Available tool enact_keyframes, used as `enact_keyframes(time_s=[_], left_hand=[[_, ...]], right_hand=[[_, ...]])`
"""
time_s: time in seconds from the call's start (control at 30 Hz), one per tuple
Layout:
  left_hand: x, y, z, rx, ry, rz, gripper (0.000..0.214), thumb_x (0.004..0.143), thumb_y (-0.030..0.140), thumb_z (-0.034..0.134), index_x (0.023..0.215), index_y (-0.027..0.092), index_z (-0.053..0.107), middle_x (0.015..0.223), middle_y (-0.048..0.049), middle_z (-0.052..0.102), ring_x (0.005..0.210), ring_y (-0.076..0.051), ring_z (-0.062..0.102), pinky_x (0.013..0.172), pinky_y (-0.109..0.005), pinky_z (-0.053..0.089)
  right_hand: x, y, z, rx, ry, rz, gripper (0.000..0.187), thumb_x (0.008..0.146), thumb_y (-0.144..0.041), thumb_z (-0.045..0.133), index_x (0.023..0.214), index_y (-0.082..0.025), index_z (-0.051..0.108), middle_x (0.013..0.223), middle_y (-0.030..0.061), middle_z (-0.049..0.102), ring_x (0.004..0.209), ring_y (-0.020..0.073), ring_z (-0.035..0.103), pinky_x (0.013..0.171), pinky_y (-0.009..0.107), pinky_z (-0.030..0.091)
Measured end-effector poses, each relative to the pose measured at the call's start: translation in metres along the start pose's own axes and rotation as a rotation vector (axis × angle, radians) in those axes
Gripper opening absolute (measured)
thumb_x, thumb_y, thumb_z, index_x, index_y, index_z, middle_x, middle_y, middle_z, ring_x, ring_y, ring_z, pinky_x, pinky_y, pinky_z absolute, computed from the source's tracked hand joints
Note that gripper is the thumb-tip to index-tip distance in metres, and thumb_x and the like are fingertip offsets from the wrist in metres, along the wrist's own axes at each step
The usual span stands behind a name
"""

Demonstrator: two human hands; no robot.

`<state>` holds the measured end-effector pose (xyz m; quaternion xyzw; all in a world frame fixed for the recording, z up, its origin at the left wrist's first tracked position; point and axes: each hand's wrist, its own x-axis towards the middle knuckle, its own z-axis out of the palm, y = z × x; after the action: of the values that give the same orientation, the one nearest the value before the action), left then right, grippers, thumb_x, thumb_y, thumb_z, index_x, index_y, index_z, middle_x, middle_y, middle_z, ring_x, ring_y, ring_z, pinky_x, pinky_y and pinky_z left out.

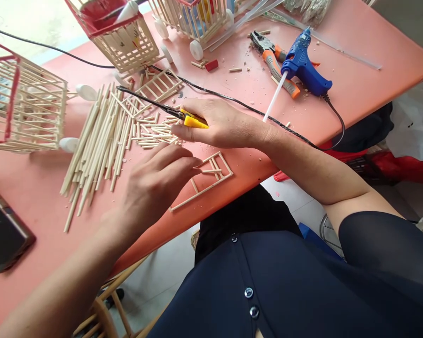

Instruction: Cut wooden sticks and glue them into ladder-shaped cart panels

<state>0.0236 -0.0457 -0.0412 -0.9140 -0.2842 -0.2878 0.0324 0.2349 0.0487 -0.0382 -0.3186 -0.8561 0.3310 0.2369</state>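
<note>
My left hand (158,180) is closed in a pinch, its fingertips at the end of a short wooden stick (212,171). That stick lies over a small rectangular stick frame (202,191) near the table edge, partly hidden by my hand. My right hand (220,123) is closed on a long, thin black tool with a yellow handle (195,121); its exact kind is unclear. The tool points left, above a heap of short cut sticks (155,134) and a small ladder-like stick frame (158,87). Left of these is a pile of long wooden sticks (97,141).
Stick-built carts with white wheels stand at the left (52,108), back (127,47) and back right (215,23). Pliers (275,65) lie beside a blue glue gun (308,68), whose black cord crosses the table. A phone (7,232) rests at the left.
</note>
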Motion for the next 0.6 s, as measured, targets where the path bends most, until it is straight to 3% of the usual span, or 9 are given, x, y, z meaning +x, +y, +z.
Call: enact_keyframes(time_s=[0.1,0.4,0.5,0.6], left_hand=[[0.006,0.001,0.009,-0.004,-0.056,0.038,0.006,0.107,0.016,0.071,0.103,0.021,0.071,0.092,-0.0037,0.075,0.082,-0.021,0.066,0.073,-0.035,0.057],[0.005,0.007,0.010,0.020,-0.274,0.024,0.026,0.107,0.005,0.055,0.095,0.019,0.073,0.092,-0.0065,0.074,0.085,-0.023,0.064,0.076,-0.039,0.056],[0.009,0.004,0.002,0.078,-0.284,0.079,0.024,0.108,0.005,0.054,0.098,0.018,0.071,0.095,-0.0081,0.074,0.086,-0.025,0.063,0.076,-0.041,0.056],[0.007,-0.003,-0.018,0.122,-0.238,0.151,0.012,0.108,0.007,0.062,0.113,0.016,0.068,0.103,-0.0100,0.077,0.090,-0.025,0.064,0.078,-0.040,0.055]], right_hand=[[0.000,-0.003,-0.001,-0.006,0.005,0.044,0.054,0.111,-0.071,0.052,0.087,-0.023,0.045,0.086,0.0003,0.057,0.087,0.0169,0.049,0.079,0.032,0.036],[-0.001,-0.007,-0.001,0.000,0.009,0.044,0.052,0.111,-0.067,0.055,0.086,-0.023,0.043,0.083,-0.0008,0.055,0.086,0.0160,0.049,0.079,0.032,0.035],[-0.001,-0.006,-0.001,-0.008,0.014,0.047,0.051,0.112,-0.065,0.055,0.086,-0.023,0.043,0.084,-0.0004,0.055,0.086,0.0162,0.049,0.079,0.032,0.035],[-0.001,-0.006,-0.002,-0.014,0.008,0.043,0.049,0.112,-0.063,0.055,0.086,-0.023,0.044,0.085,-0.0003,0.055,0.086,0.0160,0.049,0.079,0.032,0.035]])
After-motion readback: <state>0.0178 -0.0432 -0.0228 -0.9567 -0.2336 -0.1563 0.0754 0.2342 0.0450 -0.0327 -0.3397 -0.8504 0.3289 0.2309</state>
